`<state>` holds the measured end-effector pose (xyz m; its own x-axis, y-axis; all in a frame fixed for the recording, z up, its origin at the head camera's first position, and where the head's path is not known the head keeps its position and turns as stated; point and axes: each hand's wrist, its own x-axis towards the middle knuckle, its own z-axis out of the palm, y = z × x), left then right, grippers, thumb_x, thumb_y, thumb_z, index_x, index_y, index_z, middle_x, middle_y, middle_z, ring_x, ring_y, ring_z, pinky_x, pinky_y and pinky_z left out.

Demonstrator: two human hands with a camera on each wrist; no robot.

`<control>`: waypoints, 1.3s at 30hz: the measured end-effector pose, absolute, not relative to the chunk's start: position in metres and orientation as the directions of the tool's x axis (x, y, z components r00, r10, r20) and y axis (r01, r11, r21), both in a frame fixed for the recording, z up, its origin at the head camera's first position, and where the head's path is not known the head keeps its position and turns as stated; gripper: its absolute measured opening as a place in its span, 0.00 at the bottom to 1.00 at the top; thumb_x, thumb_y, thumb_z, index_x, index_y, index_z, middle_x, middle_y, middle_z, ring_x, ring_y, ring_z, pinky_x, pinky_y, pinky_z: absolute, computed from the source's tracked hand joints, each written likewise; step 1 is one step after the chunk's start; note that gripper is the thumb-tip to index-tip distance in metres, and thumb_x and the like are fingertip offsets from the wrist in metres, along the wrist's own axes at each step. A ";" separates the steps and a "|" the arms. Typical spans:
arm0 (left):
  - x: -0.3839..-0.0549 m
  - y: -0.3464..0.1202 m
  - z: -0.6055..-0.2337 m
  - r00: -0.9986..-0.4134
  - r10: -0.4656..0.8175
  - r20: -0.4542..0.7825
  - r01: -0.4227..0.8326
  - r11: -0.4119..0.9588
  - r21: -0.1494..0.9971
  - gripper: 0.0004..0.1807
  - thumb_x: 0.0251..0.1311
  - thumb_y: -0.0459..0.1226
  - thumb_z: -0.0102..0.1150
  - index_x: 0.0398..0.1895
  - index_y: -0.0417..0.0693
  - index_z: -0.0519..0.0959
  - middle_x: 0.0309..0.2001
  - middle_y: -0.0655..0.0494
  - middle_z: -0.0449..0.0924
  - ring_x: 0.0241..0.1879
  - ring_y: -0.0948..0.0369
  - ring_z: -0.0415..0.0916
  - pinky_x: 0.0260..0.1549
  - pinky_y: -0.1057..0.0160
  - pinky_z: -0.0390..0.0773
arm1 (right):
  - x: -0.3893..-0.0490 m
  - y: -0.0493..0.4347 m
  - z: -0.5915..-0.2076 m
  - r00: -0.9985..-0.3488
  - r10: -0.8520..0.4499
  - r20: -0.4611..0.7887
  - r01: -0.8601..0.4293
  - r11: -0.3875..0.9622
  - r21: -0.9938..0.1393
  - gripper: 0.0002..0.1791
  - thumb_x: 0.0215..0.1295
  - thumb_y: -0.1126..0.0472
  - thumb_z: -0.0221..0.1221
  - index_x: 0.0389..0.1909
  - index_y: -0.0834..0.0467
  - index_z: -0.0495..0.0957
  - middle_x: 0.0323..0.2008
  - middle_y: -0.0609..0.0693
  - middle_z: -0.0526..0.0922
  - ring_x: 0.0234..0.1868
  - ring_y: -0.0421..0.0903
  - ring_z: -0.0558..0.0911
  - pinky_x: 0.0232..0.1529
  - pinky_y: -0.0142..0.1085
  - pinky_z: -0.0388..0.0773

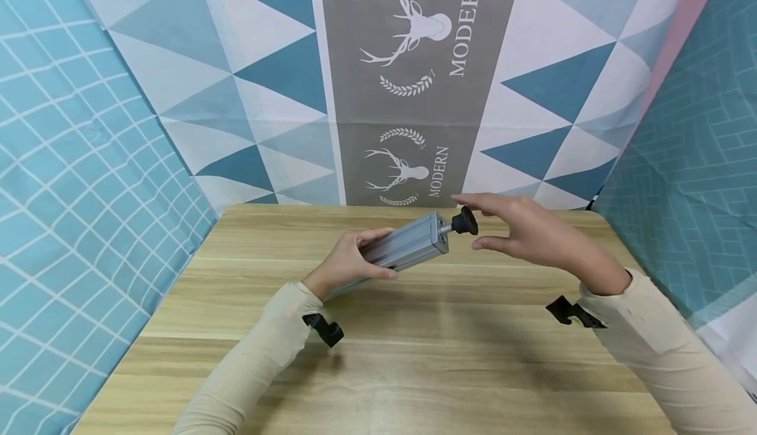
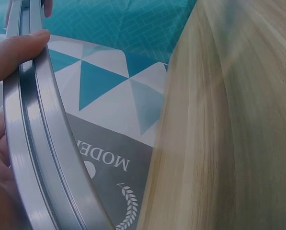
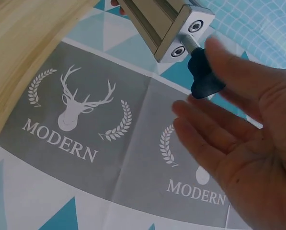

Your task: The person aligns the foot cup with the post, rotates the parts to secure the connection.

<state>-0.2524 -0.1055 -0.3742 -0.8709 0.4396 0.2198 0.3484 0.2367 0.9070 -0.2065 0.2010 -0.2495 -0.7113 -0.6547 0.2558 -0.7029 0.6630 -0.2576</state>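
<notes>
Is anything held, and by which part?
The left hand grips the metal bar by its long sides; the right hand, beside the black knob, holds nothing.

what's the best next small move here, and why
Probably close the right hand on the black knob: its open fingers frame the knob without gripping it, while the left hand holds the metal bar that the knob's threaded rod sticks out from.
</notes>
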 end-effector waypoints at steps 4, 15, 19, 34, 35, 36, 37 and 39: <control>-0.249 -0.104 -0.368 -0.869 0.449 0.206 0.338 0.237 0.911 0.41 0.34 0.35 0.81 0.60 0.53 0.77 0.56 0.57 0.79 0.49 0.60 0.75 0.51 0.60 0.70 | -0.208 0.199 -0.252 -0.686 -0.663 0.299 -0.727 0.640 -0.249 0.33 0.55 0.65 0.68 0.63 0.56 0.72 0.54 0.53 0.81 0.52 0.52 0.81 0.48 0.48 0.78; -0.252 -0.103 -0.374 -0.869 0.447 0.213 0.342 0.231 0.911 0.41 0.33 0.37 0.81 0.59 0.58 0.78 0.55 0.61 0.80 0.49 0.60 0.76 0.50 0.58 0.71 | -0.208 0.195 -0.256 -0.822 -0.511 0.254 -0.570 0.753 -0.330 0.27 0.66 0.46 0.58 0.57 0.62 0.77 0.41 0.53 0.86 0.41 0.49 0.85 0.43 0.47 0.79; -0.252 -0.104 -0.374 -0.877 0.436 0.201 0.333 0.251 0.909 0.41 0.33 0.38 0.81 0.59 0.60 0.78 0.55 0.62 0.79 0.48 0.60 0.76 0.49 0.57 0.71 | -0.208 0.199 -0.254 -0.766 -0.586 0.263 -0.643 0.708 -0.293 0.38 0.58 0.50 0.66 0.69 0.55 0.65 0.58 0.55 0.78 0.55 0.54 0.79 0.50 0.52 0.75; -0.253 -0.105 -0.374 -0.868 0.441 0.226 0.354 0.232 0.906 0.42 0.32 0.37 0.81 0.59 0.57 0.78 0.55 0.60 0.80 0.48 0.60 0.76 0.49 0.60 0.71 | -0.208 0.193 -0.257 -0.796 -0.531 0.290 -0.604 0.723 -0.336 0.24 0.68 0.49 0.57 0.54 0.62 0.78 0.41 0.52 0.85 0.41 0.46 0.84 0.43 0.45 0.80; -0.253 -0.105 -0.374 -0.866 0.444 0.230 0.358 0.229 0.905 0.42 0.32 0.37 0.81 0.59 0.56 0.78 0.55 0.59 0.80 0.48 0.60 0.76 0.49 0.60 0.71 | -0.208 0.192 -0.257 -0.806 -0.518 0.286 -0.590 0.730 -0.344 0.24 0.68 0.48 0.56 0.53 0.63 0.78 0.40 0.52 0.85 0.40 0.45 0.85 0.42 0.44 0.80; -0.253 -0.105 -0.374 -0.865 0.446 0.232 0.360 0.228 0.905 0.42 0.32 0.37 0.81 0.59 0.56 0.78 0.55 0.59 0.80 0.48 0.60 0.76 0.49 0.60 0.71 | -0.209 0.192 -0.258 -0.813 -0.509 0.282 -0.581 0.736 -0.347 0.24 0.69 0.48 0.55 0.53 0.64 0.78 0.40 0.52 0.85 0.39 0.45 0.85 0.42 0.43 0.80; -0.253 -0.105 -0.374 -0.864 0.447 0.231 0.359 0.227 0.905 0.42 0.32 0.37 0.82 0.59 0.56 0.78 0.55 0.59 0.80 0.48 0.59 0.76 0.49 0.60 0.71 | -0.209 0.192 -0.258 -0.817 -0.505 0.279 -0.576 0.741 -0.345 0.25 0.69 0.47 0.55 0.54 0.64 0.78 0.40 0.52 0.85 0.40 0.46 0.84 0.42 0.43 0.80; -0.253 -0.105 -0.374 -0.866 0.445 0.228 0.356 0.229 0.906 0.42 0.32 0.37 0.82 0.59 0.56 0.78 0.55 0.59 0.80 0.48 0.60 0.76 0.49 0.60 0.71 | -0.208 0.194 -0.257 -0.817 -0.505 0.280 -0.576 0.748 -0.331 0.27 0.69 0.47 0.55 0.58 0.63 0.76 0.44 0.55 0.85 0.42 0.48 0.84 0.44 0.46 0.79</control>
